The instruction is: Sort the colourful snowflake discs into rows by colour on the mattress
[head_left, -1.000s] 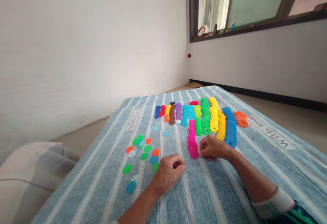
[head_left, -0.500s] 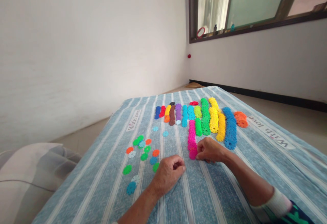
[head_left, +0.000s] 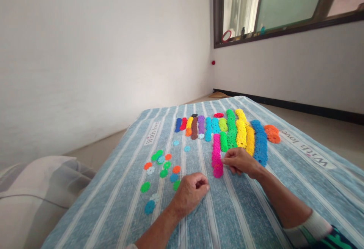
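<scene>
My left hand (head_left: pixel 193 192) rests on the striped cloth with its fingers curled and thumb against them; nothing shows in the hollow between. Just right of the row of overlapping pink discs (head_left: pixel 216 150), my right hand (head_left: pixel 243 162) hovers with its fingers loosely bent, its fingertips close to the row's edge. No disc is visible in it. A pink disc (head_left: pixel 218 171) lies at the near end of that row. Beside my left hand, a green disc (head_left: pixel 176 185) is partly covered. Loose discs, such as a blue disc (head_left: pixel 149 207) and an orange disc (head_left: pixel 176 169), are scattered to the left.
Beyond my hands, overlapping discs lie in rows by colour, among them a green row (head_left: pixel 231 129), a yellow row (head_left: pixel 241 131) and a blue row (head_left: pixel 260 143). Orange discs (head_left: pixel 272 133) lie far right. The striped cloth (head_left: pixel 125 188) covers the surface; grey bedding (head_left: pixel 42 180) is at left.
My right hand has drawn back slightly from the near pink disc and moved up along the row. My left hand keeps its place on the cloth. The view has shifted a little.
</scene>
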Demonstrator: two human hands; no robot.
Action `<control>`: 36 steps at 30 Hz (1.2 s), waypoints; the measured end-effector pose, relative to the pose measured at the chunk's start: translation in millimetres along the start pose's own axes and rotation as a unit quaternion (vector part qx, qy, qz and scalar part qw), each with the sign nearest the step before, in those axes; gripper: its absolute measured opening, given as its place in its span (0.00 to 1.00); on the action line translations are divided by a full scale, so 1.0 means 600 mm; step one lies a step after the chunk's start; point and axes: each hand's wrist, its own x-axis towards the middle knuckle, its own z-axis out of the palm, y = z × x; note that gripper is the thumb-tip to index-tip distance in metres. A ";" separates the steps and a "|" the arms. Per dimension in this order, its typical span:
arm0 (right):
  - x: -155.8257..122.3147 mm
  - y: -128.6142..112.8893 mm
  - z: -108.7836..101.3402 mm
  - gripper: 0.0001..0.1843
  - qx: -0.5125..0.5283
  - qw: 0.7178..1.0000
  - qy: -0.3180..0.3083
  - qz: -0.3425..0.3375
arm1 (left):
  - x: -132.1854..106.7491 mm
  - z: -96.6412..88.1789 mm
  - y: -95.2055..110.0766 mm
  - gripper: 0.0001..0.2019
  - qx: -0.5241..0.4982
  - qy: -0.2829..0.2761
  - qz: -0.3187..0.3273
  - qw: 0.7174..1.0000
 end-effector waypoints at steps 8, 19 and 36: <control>0.000 0.001 0.000 0.20 0.146 0.986 0.063 -0.057 | -0.003 -0.003 -0.002 0.05 0.000 0.011 0.002 1.000; -0.032 -0.008 0.092 0.20 0.179 0.964 -0.186 -0.057 | -0.001 -0.051 -0.016 0.06 0.062 0.106 0.013 0.992; -0.063 -0.038 0.215 0.14 0.124 0.924 -0.363 -0.010 | 0.010 -0.113 -0.055 0.05 0.286 0.150 -0.096 0.942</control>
